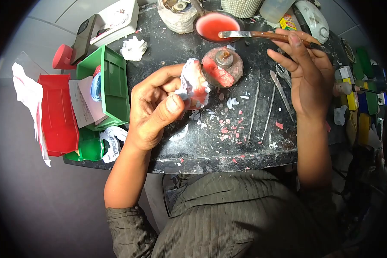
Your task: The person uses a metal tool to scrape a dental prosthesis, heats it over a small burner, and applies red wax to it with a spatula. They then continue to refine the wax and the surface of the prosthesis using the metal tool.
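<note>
My left hand [152, 105] grips a small white dental cast [188, 77] with pink wax on it, the thumb pressed along its near edge. Between the fingers of my right hand [309, 71] lies a wax knife [264, 35] with a wooden handle. Its metal blade points left, and the tip overlaps the melted red wax [213, 23] in a dark pan [195, 32]. Just below the pan stands a squat, wax-smeared pot with a metal top [241, 64], a pink wax piece [217, 73] against its front.
Thin metal instruments [254, 107] lie between my hands, near scattered pink and white scraps [228, 129]. Green bin [116, 81] and red bin [58, 116] stand at left, beside a phone [82, 38] and white tray [127, 21]. A plaster-coated container [174, 19] stands behind.
</note>
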`<state>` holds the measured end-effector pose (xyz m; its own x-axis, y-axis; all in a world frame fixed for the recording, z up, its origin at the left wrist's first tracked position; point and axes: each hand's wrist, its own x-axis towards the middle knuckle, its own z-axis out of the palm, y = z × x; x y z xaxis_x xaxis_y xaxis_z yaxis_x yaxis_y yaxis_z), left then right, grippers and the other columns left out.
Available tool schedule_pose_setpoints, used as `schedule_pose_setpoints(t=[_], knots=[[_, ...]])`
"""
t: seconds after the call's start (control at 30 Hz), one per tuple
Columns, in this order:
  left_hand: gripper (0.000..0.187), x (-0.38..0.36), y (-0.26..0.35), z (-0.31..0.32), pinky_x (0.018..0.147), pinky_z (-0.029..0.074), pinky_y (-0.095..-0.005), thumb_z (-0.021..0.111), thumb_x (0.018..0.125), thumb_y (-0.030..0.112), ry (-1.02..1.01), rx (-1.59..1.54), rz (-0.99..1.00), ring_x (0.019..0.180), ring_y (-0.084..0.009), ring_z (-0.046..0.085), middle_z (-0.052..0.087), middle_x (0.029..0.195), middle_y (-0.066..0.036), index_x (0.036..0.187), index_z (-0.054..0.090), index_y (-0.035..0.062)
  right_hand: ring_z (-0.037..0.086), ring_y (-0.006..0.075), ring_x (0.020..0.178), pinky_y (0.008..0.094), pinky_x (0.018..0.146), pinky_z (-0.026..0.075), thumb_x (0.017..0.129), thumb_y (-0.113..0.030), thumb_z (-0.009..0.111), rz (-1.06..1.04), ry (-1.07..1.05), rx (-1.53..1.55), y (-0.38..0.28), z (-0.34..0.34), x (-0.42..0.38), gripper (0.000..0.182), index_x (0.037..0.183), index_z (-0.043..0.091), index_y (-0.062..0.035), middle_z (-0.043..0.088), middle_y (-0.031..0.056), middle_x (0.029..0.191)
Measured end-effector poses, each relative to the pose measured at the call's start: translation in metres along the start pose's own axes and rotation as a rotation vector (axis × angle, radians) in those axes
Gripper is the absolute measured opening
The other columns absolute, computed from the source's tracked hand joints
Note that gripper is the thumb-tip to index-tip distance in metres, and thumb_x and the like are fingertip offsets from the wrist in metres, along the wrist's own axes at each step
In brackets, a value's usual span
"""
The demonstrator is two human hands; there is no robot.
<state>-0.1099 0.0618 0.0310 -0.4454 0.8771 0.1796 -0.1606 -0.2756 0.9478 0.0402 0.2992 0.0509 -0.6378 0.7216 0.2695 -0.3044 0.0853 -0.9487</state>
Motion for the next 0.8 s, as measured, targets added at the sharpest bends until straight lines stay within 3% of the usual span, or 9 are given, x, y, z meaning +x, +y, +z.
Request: schedule_pose_setpoints(t=[0.1, 0.17, 0.23, 0.4, 0.5, 0.77, 0.8], knots=[[0.067, 0.0, 0.0, 0.0, 0.087, 0.048, -0.0294, 0.07, 0.087, 0.037, 0.008, 0.003, 0.0, 0.093, -0.0162, 0.064, 0.068, 0.103, -0.015, 0.128, 0.051, -0.013, 0.068, 0.0293, 0.103, 0.0372, 0.086, 0.061, 0.098, -0.012, 0.057, 0.039, 0.038, 0.033, 0.0, -0.005, 0.0, 0.027, 0.113, 0.057, 0.0099, 0.064, 0.0245, 0.113], [0.068, 0.001, 0.001, 0.002, 0.087, 0.048, -0.0292, 0.07, 0.087, 0.037, 0.01, 0.005, 0.0, 0.093, -0.0161, 0.064, 0.068, 0.103, -0.015, 0.128, 0.051, -0.0129, 0.069, 0.033, 0.1, 0.0371, 0.08, 0.062, 0.098, -0.011, 0.056, 0.058, -0.104, 0.201, 0.001, -0.011, 0.0, 0.023, 0.108, 0.061, 0.0097, 0.067, 0.0237, 0.107], [0.097, 0.001, 0.001, 0.008, 0.049, 0.04, -0.0197, 0.066, 0.077, 0.068, 0.112, 0.208, -0.061, 0.073, -0.0101, 0.061, 0.066, 0.105, -0.016, 0.127, 0.051, -0.0143, 0.069, 0.0337, 0.101, 0.0375, 0.082, 0.062, 0.098, -0.011, 0.055, 0.073, -0.126, 0.196, 0.001, -0.014, 0.0, 0.024, 0.108, 0.061, 0.0109, 0.066, 0.0238, 0.107], [0.097, 0.002, 0.001, 0.009, 0.049, 0.04, -0.0197, 0.066, 0.077, 0.068, 0.111, 0.206, -0.061, 0.073, -0.0103, 0.061, 0.065, 0.105, -0.017, 0.127, 0.05, -0.0146, 0.068, 0.0347, 0.102, 0.038, 0.083, 0.062, 0.098, -0.01, 0.055, 0.09, -0.161, 0.164, 0.003, -0.016, 0.0, 0.025, 0.108, 0.06, 0.0119, 0.066, 0.0241, 0.108], [0.097, 0.002, 0.001, 0.01, 0.049, 0.04, -0.0197, 0.066, 0.077, 0.068, 0.119, 0.199, -0.053, 0.073, -0.0105, 0.06, 0.065, 0.105, -0.017, 0.127, 0.05, -0.0148, 0.068, 0.0279, 0.102, 0.037, 0.087, 0.06, 0.099, -0.008, 0.052, 0.109, -0.187, 0.145, 0.003, -0.019, -0.001, 0.022, 0.114, 0.058, 0.0067, 0.064, 0.0238, 0.114], [0.098, 0.002, 0.001, 0.006, 0.049, 0.04, -0.0201, 0.066, 0.078, 0.068, 0.096, 0.204, -0.084, 0.071, -0.0105, 0.06, 0.065, 0.101, -0.015, 0.128, 0.049, -0.0146, 0.066, 0.0365, 0.107, 0.036, 0.08, 0.064, 0.099, -0.01, 0.053, 0.105, -0.314, 0.21, 0.002, -0.003, -0.014, 0.023, 0.115, 0.057, 0.0065, 0.064, 0.0236, 0.113], [0.083, 0.001, 0.0, 0.002, 0.069, 0.044, -0.0249, 0.068, 0.082, 0.053, 0.037, 0.099, -0.066, 0.083, -0.0143, 0.062, 0.066, 0.103, -0.015, 0.128, 0.05, -0.0135, 0.065, 0.0383, 0.107, 0.0364, 0.078, 0.064, 0.099, -0.011, 0.054, 0.108, -0.331, 0.193, 0.002, 0.0, -0.016, 0.024, 0.116, 0.056, 0.0056, 0.064, 0.0234, 0.113]])
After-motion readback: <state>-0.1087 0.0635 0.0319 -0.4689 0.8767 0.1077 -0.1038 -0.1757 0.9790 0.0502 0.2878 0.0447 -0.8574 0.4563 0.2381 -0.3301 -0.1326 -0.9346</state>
